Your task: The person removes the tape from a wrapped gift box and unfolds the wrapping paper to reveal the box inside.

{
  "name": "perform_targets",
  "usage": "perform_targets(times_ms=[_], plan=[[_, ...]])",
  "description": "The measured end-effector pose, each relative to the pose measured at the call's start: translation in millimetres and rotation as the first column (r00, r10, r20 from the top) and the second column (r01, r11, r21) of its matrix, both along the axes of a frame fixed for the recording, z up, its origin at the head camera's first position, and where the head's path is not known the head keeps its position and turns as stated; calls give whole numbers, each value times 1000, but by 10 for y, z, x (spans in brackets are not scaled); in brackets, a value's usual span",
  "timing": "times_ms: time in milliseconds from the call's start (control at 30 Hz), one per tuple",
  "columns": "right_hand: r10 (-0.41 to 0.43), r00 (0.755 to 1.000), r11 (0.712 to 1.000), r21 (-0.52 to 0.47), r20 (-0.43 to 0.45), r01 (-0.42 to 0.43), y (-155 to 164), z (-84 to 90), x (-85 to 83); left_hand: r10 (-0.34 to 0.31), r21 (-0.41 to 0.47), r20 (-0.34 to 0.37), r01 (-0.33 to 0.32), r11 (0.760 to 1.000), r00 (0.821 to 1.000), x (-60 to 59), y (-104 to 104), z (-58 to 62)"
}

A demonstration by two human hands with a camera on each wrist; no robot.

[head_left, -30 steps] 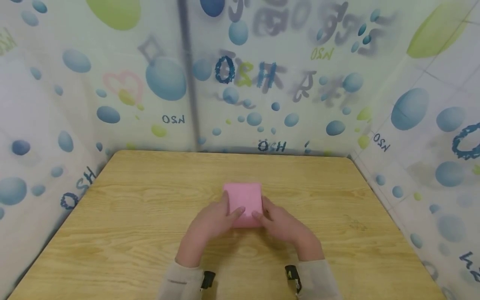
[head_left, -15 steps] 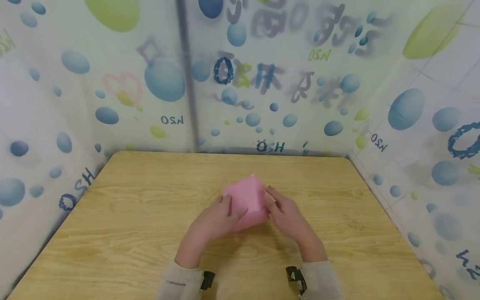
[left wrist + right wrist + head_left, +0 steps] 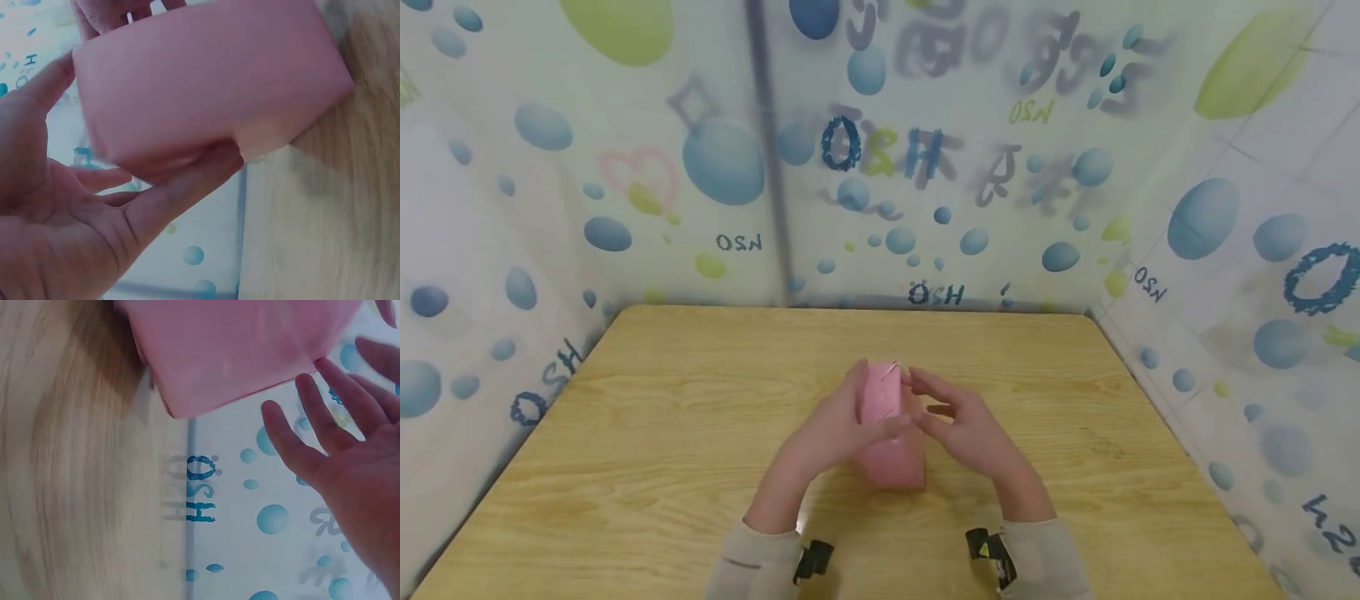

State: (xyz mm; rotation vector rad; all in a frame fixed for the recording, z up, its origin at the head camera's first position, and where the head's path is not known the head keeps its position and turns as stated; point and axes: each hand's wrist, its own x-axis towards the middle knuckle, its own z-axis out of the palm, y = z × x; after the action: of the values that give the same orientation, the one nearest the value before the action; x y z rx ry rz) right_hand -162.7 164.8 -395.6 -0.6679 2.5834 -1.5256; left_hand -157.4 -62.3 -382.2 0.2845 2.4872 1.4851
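Bubble-printed sheeting (image 3: 1075, 208) walled in the wooden counter (image 3: 647, 433), above whose middle the pink box (image 3: 887, 425) now stood tipped up on edge, where a second earlier it had lain flat under both hands. The left hand (image 3: 831, 429) gripped it, thumb curled across its face and fingers behind, while the right hand (image 3: 958, 425) had let go and hung just beside it with fingers straight. By that, the box seemed mid-turn, carried by the left hand alone.

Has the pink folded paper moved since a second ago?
Yes. The pink folded paper has been tipped up on edge off the wooden table, held by the left hand.
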Motion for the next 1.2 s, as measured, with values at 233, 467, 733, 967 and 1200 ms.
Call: perform_targets(times_ms=[233,467,733,967,1200], plan=[[-15,995,993,118,102,3,-37,-51,25,-30,131,12,28,991,999,-6,-59,-84],[-91,973,968,249,213,36,-40,-192,5,26,-29,36,-25,999,999,22,-276,-57],[-53,964,973,229,262,-9,-98,-264,18,38,-116,90,-27,993,995,59,-457,-29],[-56,971,960,278,230,-11,-84,-215,25,44,-99,91,-35,995,995,15,-429,-162],[-65,973,933,359,221,-20,-35,-138,14,31,-129,58,-23,991,998,-19,-355,-198]])
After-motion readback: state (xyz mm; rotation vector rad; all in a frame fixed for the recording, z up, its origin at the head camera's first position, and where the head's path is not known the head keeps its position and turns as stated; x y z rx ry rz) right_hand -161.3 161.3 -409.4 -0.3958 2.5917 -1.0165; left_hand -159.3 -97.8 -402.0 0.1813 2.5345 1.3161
